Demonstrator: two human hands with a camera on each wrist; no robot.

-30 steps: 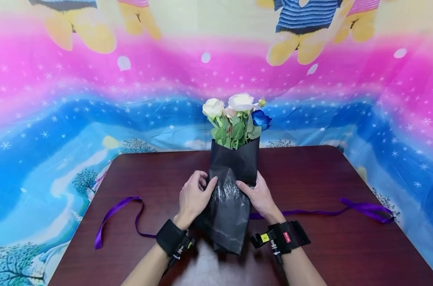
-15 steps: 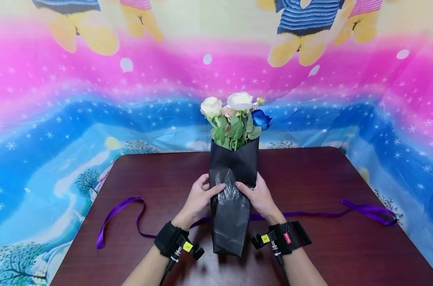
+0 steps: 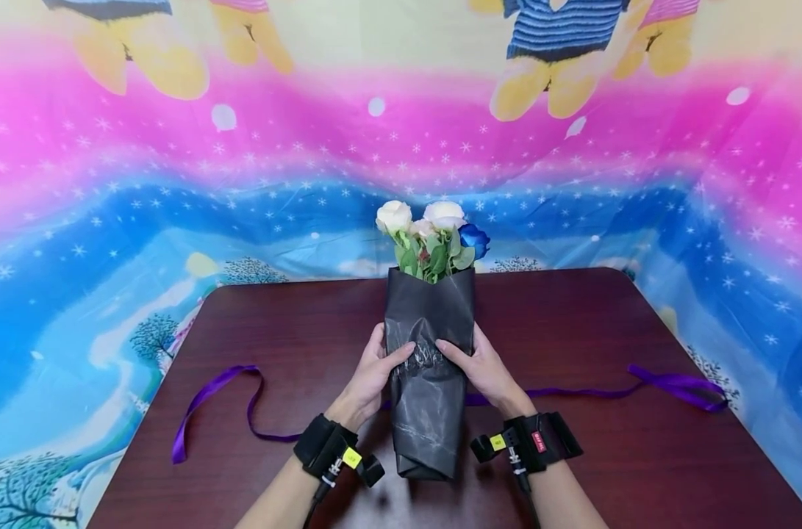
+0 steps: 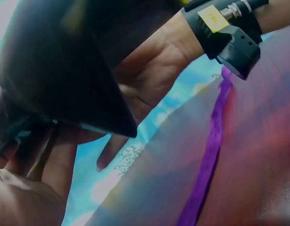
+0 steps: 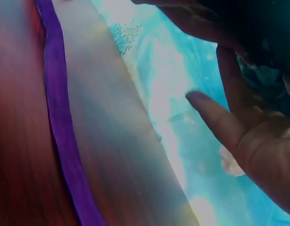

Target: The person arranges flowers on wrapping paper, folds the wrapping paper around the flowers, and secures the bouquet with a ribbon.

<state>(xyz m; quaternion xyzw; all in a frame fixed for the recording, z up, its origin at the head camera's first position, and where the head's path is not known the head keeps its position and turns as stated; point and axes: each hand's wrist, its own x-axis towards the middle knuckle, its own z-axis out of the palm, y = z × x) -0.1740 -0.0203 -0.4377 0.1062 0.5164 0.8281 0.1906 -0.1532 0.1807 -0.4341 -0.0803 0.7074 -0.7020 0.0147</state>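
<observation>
A bouquet in black wrapping paper (image 3: 430, 419) is held between both hands in the head view. White roses (image 3: 444, 214), green leaves and a blue rose (image 3: 475, 240) rise from its top. The left hand (image 3: 373, 371) grips the left side, thumb across the front. Opposite it, the right hand (image 3: 492, 367) grips the right side the same way. Most fingers are hidden behind the paper. In the left wrist view, the dark wrapping (image 4: 60, 70) hangs over the fingers. Some fingers of the right hand (image 5: 272, 150) stick out under the bouquet in the right wrist view.
A purple ribbon (image 3: 586, 394) crosses the dark wooden table (image 3: 295, 316) behind and below the bouquet, its ends lying loose left and right. A printed backdrop (image 3: 321, 191) surrounds the table's far side. Both wrists wear black camera straps (image 3: 539, 441).
The left thumb has moved from the left edge onto the front, and the loose paper there now lies against the bouquet. The flower heads sit lower and the bouquet's bottom edge looks folded.
</observation>
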